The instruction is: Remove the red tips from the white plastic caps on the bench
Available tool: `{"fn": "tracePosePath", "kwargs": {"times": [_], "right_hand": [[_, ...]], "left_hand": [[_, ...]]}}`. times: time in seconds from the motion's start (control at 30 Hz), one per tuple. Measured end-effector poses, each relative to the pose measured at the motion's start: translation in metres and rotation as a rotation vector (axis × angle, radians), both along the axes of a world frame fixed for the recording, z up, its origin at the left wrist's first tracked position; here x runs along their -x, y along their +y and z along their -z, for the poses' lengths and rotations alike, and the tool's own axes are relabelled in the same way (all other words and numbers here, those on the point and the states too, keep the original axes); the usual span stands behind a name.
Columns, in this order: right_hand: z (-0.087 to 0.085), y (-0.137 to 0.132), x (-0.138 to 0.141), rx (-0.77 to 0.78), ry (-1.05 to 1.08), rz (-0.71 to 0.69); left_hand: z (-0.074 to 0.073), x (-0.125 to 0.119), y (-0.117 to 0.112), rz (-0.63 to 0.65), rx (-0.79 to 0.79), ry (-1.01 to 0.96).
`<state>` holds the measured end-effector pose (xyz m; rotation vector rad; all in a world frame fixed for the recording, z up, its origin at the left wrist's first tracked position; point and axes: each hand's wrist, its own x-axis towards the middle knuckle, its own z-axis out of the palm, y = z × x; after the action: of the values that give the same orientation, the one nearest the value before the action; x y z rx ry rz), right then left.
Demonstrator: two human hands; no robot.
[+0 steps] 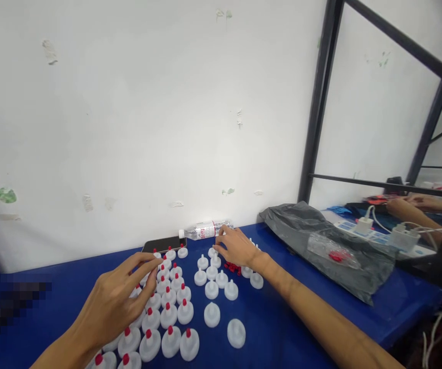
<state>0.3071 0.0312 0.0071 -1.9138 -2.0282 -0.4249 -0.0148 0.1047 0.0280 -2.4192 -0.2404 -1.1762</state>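
My left hand [119, 294] reaches over rows of white round caps with red tips [168, 295]. Its thumb and fingers are apart, beside a red-tipped cap near the back of the rows; part of the group is hidden beneath the hand. Farther back and to the right, my right hand [236, 247] has its thumb and index fingertips close together at a white spout cap [211, 252], which they appear to pinch. Below that hand lies a small pile of red tips [232, 267]. Around it stand several white spout caps without red tips [212, 289].
A phone [163, 244] and a clear bottle [205, 230] lie against the white wall. To the right, a grey plastic bag [301, 241] carries a clear bag with red pieces [334, 252]. Beyond the black metal frame [317, 102] are a power strip [370, 233] and another person's hands [417, 205].
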Motion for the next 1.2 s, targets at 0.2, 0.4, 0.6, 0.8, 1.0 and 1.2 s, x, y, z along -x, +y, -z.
{"fn": "tracePosePath", "kwargs": {"times": [0.2,0.4,0.6,0.8,1.0,1.2], "right_hand": [[-0.005,-0.002,0.006,-0.033,-0.002,-0.032],[-0.018,-0.014,0.036,-0.124,0.014,-0.152],[-0.029,-0.04,0.078,-0.152,0.01,-0.535],[-0.024,-0.05,0.103,0.061,-0.141,-0.622],[-0.022,-0.051,0.109,0.077,-0.205,-0.659],[-0.025,-0.042,0.095,-0.152,0.166,-0.532]], "left_hand": [[-0.006,-0.002,-0.004,-0.011,0.02,-0.024],[0.002,0.002,0.003,-0.068,0.085,0.019],[0.001,0.003,0.0,-0.156,0.188,-0.113],[-0.002,0.002,-0.007,-0.194,0.237,-0.257],[-0.003,0.001,-0.007,-0.084,0.114,-0.189],[-0.004,-0.005,-0.026,0.073,0.069,-0.085]]}}
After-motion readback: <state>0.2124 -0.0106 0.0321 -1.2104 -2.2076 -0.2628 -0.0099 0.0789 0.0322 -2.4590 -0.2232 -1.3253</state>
